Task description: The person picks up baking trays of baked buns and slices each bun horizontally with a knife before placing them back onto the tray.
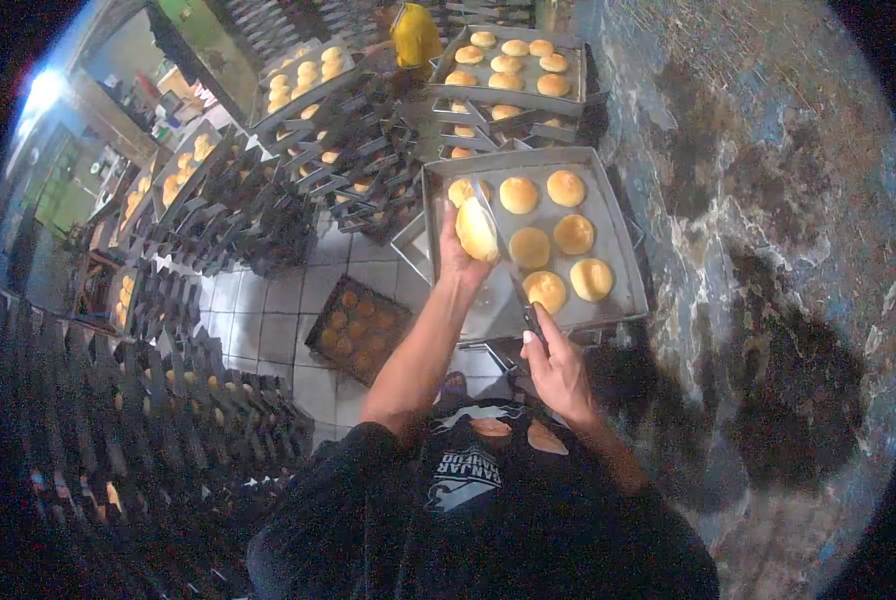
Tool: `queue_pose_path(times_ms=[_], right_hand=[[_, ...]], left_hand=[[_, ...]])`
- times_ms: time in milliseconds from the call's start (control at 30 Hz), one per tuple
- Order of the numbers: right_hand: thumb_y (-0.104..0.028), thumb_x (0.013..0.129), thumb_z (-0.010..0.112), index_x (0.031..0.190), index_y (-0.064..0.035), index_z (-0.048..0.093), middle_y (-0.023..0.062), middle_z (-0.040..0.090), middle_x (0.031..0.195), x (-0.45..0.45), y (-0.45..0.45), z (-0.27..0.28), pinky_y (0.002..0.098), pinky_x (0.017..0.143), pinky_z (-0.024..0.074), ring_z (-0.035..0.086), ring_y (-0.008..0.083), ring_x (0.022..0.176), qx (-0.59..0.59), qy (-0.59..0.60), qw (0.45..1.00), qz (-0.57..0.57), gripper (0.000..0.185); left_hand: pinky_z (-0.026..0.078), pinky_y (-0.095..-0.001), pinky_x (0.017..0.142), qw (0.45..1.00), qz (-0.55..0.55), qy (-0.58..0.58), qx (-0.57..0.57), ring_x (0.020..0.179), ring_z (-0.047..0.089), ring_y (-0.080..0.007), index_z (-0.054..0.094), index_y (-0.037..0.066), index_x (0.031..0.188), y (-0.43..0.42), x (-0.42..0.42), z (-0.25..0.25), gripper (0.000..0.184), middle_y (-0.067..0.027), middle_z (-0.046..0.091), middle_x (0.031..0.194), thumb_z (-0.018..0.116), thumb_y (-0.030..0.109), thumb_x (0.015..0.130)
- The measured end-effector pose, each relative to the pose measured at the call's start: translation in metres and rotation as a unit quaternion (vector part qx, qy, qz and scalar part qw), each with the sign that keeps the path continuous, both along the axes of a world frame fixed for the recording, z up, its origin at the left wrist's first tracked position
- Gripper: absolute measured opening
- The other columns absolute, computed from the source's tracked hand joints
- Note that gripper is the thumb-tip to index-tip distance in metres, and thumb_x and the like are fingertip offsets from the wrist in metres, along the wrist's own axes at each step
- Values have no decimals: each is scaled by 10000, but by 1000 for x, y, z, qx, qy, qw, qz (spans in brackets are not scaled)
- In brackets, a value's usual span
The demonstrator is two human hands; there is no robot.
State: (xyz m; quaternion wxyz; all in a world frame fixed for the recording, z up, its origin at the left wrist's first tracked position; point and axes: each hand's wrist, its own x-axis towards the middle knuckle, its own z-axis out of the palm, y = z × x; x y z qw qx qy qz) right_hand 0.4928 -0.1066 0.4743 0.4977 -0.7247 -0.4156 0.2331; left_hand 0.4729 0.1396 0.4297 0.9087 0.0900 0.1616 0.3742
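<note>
My left hand (460, 262) is wrapped round a golden bun (477, 230), held on edge above the left side of a metal baking tray (608, 308). In my right hand (558, 372) is a knife (534, 318), gripped by its dark handle near the tray's front edge. Its thin blade points up and left toward the held bun; whether it is inside the bread I cannot tell. Several round buns lie on the tray, among them one bun (545, 291) just beyond my right hand and another bun (518, 195) farther back.
Behind stands a stack of trays, its top tray (513, 92) bearing buns. More stacked trays (343, 150) fill the left side. A dark tray of buns (358, 330) rests on the tiled floor (268, 325). A stained wall (748, 220) rises at right. A person in yellow (414, 38) is at the back.
</note>
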Motion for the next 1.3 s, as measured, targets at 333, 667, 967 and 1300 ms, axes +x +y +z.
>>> queue_pose_path(times_ms=[333,667,967,1300], right_hand=[[-216,1003,551,1427,-2,487,273,684,913,2,-8,13,460,773,540,705,376,830,-37,15,999,27,479],[-174,993,575,1449,8,466,190,699,866,13,-14,18,414,749,540,691,323,769,-20,-43,997,60,502],[-175,1027,535,1476,-67,470,39,615,711,14,-17,15,285,569,474,537,103,581,-13,52,998,35,467],[-198,1010,554,1502,-66,434,40,609,702,20,1,18,291,592,487,565,120,617,-46,101,993,31,523]], left_hand=[[572,-428,830,998,-17,26,61,926,693,-235,643,107,1154,1,-15,8,501,-53,706,1033,626,557,933],[602,-386,772,978,-74,54,188,837,701,-197,617,78,1098,9,-33,-27,309,-58,691,941,632,358,967],[618,-325,675,949,-97,41,298,744,719,-176,615,38,1129,-12,-33,-6,293,-71,715,918,709,213,914],[613,-343,726,958,-84,68,265,809,711,-190,603,58,1082,-15,-21,-26,297,-77,695,915,705,281,914]])
